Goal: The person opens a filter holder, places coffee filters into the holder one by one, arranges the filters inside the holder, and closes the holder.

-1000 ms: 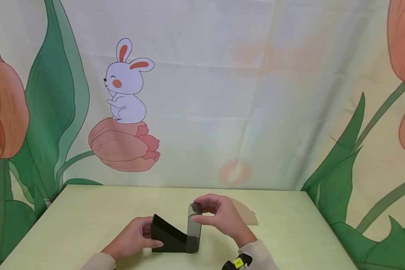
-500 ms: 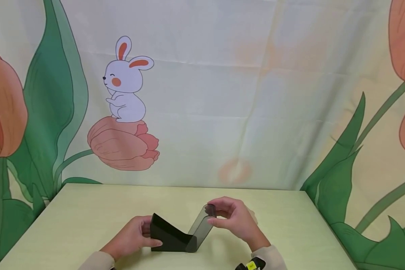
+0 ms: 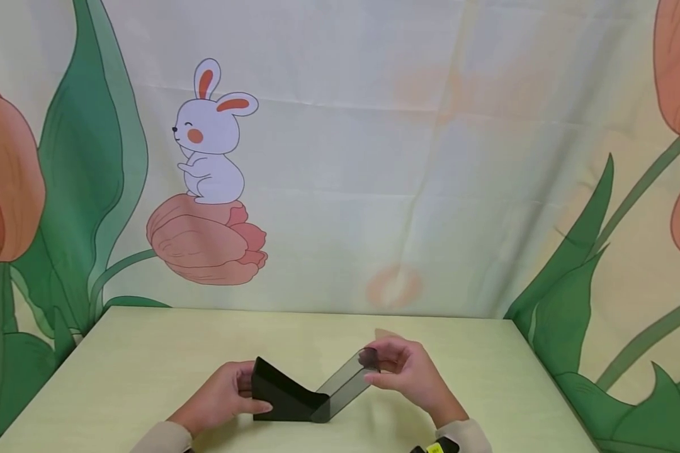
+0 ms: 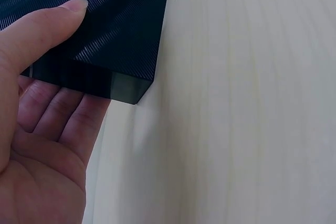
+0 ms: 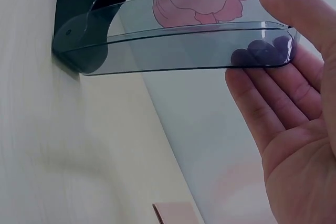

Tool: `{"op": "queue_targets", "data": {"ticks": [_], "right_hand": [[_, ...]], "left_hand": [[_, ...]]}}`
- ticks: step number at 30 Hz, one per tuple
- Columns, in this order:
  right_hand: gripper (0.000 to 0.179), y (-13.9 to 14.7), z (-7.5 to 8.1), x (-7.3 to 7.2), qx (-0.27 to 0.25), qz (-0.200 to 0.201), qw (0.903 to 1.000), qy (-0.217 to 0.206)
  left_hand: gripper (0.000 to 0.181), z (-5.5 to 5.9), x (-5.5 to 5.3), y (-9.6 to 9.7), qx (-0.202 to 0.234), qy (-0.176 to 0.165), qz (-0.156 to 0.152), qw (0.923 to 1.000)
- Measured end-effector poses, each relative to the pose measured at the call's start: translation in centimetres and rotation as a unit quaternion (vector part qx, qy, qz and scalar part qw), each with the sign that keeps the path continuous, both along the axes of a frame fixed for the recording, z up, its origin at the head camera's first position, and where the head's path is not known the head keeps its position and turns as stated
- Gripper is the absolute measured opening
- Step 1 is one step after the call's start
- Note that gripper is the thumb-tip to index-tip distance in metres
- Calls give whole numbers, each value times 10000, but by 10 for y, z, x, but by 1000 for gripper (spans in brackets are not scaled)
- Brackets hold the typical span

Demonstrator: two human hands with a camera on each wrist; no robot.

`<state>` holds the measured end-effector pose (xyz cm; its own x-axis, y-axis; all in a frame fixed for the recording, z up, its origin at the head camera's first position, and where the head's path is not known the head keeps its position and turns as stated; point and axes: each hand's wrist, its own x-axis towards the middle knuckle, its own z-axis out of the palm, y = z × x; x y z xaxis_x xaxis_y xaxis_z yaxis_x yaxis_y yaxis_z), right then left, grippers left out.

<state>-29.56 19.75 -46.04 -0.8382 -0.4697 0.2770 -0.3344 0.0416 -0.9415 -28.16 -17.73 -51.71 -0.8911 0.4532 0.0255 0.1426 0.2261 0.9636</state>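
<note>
A black wedge-shaped box [image 3: 286, 399] with a ribbed face stands on the table, its tall end to the left. Hinged at its low right end is a smoky see-through lid [image 3: 348, 382], swung away and slanting up to the right. My left hand [image 3: 221, 393] grips the tall end, thumb on the near face; the left wrist view shows that thumb on the ribbed surface [image 4: 113, 22] and fingers underneath. The lid's free end is pinched by my right hand [image 3: 410, 374]. Through the clear plastic, the right wrist view shows the fingertips [image 5: 261, 52] behind it.
Behind the right hand a flat beige piece [image 3: 385, 332] lies on the pale yellow table [image 3: 164, 340]. A printed curtain [image 3: 328, 157] with a rabbit and tulips hangs along the back edge. A black device with a yellow label [image 3: 434, 448] sits at the right wrist.
My right hand has moved right and slightly down, swinging the lid from upright to a slant away from the box. My left hand and the box have stayed nearly in place.
</note>
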Motion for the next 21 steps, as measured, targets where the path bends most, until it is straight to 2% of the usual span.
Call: {"op": "queue_targets", "data": {"ticks": [8,21], "right_hand": [[45,11,-9,-2,71,-42,9999,-129],[43,18,-15,1,35,44,10000,24]], "left_hand": [[48,0,0,0,-20,-3,4,10000],[48,1,1,0,-10,-39,34,10000]]}}
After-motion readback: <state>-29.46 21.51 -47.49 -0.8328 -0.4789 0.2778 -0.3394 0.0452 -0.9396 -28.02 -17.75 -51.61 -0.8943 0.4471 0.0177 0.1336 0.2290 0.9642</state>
